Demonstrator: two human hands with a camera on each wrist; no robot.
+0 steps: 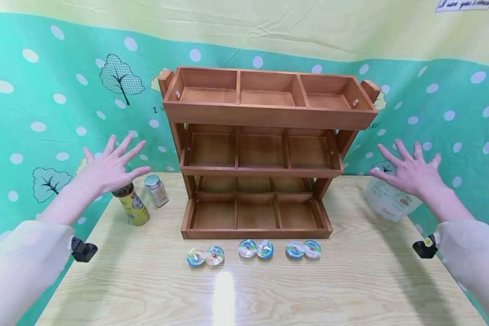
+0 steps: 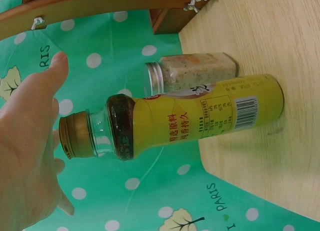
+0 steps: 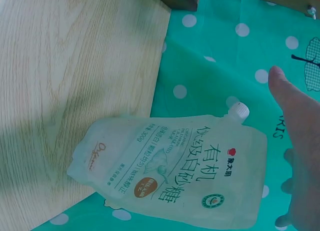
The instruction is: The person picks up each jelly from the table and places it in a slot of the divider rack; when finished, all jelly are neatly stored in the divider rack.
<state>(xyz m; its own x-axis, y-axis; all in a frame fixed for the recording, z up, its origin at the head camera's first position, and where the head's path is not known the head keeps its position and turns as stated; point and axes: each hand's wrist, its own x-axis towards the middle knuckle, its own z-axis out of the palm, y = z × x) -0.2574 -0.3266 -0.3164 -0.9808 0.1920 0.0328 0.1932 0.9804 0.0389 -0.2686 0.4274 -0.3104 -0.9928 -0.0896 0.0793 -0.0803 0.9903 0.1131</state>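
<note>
My left hand [image 1: 112,167] hovers with spread fingers above a bottle with a yellow label [image 1: 135,209], holding nothing. In the left wrist view that bottle [image 2: 200,111] has a gold cap and dark liquid, and a jar of pale grains [image 2: 200,72] stands beside it. On the other side, my right hand [image 1: 413,174] is spread above a white spouted pouch of sugar [image 1: 389,199], apart from it. The right wrist view shows the pouch [image 3: 185,171] upright with a white screw cap. Between the hands stands a brown wooden three-tier rack [image 1: 269,115] with bare compartments.
In front of the rack lie three pairs of small round sealed cups, at left [image 1: 214,256], middle [image 1: 247,248] and right [image 1: 312,249]. They rest on a light wood table [image 1: 269,294]. A green dotted cloth [image 1: 65,122] hangs behind and beside the table.
</note>
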